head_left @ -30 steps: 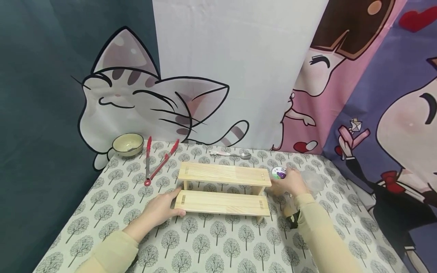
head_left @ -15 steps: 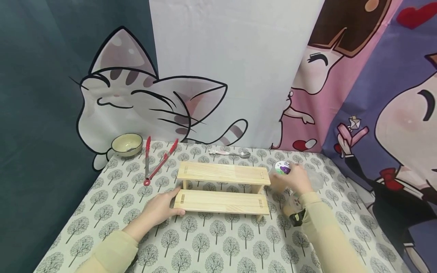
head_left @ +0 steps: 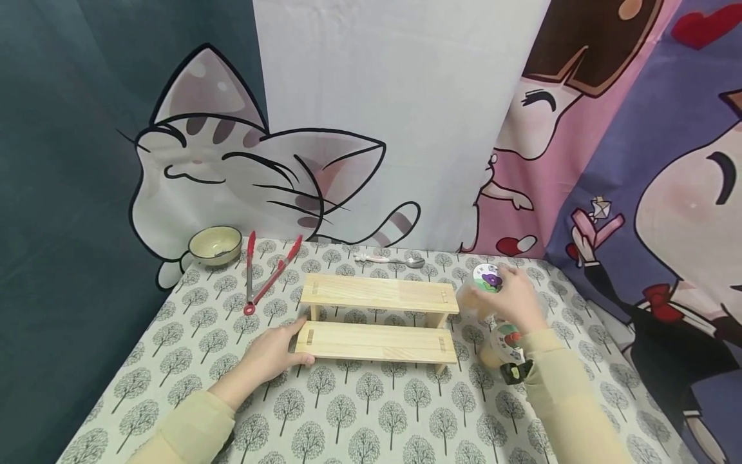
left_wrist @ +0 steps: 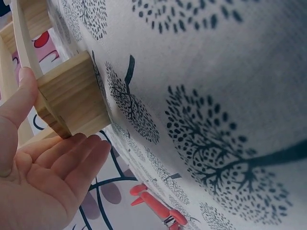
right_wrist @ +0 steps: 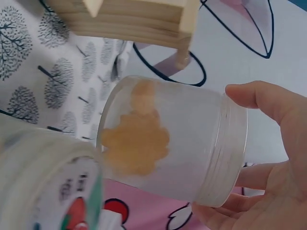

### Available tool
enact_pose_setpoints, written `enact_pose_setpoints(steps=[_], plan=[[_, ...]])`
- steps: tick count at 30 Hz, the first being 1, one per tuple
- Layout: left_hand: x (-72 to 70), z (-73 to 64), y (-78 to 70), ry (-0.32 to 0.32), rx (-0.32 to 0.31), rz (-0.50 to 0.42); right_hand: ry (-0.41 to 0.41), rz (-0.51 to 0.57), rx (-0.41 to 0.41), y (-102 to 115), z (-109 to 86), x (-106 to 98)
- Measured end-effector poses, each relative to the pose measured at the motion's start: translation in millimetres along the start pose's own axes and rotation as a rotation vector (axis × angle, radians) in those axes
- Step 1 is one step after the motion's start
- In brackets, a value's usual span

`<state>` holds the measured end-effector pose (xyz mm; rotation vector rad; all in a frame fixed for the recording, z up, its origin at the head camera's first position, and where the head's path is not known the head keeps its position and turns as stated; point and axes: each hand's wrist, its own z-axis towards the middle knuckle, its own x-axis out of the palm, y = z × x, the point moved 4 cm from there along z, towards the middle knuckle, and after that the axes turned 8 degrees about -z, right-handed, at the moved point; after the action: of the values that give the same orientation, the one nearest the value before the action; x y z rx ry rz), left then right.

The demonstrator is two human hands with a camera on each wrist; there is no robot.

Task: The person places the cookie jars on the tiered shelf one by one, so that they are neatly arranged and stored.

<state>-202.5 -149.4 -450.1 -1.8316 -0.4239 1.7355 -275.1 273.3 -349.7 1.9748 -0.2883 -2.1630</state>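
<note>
A two-step wooden rack [head_left: 377,341] stands mid-table. My left hand [head_left: 275,353] holds the left end of its lower step; in the left wrist view the thumb lies on the board's edge and the fingers [left_wrist: 79,158] touch the end piece. To the rack's right, my right hand [head_left: 516,299] grips a clear plastic jar [head_left: 472,299] around its lid, which bears a purple picture. Orange-brown contents show through the jar [right_wrist: 163,139] in the right wrist view. Whether its base touches the table cannot be told. A second jar [head_left: 503,345], with a red picture on its lid, stands nearer me.
A cream bowl [head_left: 215,246] sits at the back left, beside red-tipped tongs [head_left: 269,283] lying spread. Behind the rack lies a spoon [head_left: 391,260]. Part of another clear item [head_left: 543,306] shows behind my right hand. A printed cloth backdrop [head_left: 406,129] rises behind the table.
My right hand and its jar have shifted slightly right and away from the rack. The red-pictured lid of the second jar has come into sight. My left hand stays on the rack.
</note>
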Motion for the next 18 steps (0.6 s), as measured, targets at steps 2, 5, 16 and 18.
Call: enact_pose_setpoints(steps=[2, 5, 16, 18], plan=[[-0.3, -0.3, 0.1, -0.001, -0.002, 0.003, -0.009, -0.01, -0.019, 3.5, -1.7, -3.8], [-0.5, -0.7, 0.0, -0.004, 0.0, 0.003, -0.029, 0.003, -0.039, 8.9, -3.9, -9.1], [0.6, -1.4, 0.9, -0.014, 0.012, -0.002, -0.097, 0.041, -0.052, 28.0, -12.6, -25.2], [0.5, -1.2, 1.1, -0.015, 0.012, 0.0, -0.12, 0.047, -0.061, 29.9, -13.7, -28.5]])
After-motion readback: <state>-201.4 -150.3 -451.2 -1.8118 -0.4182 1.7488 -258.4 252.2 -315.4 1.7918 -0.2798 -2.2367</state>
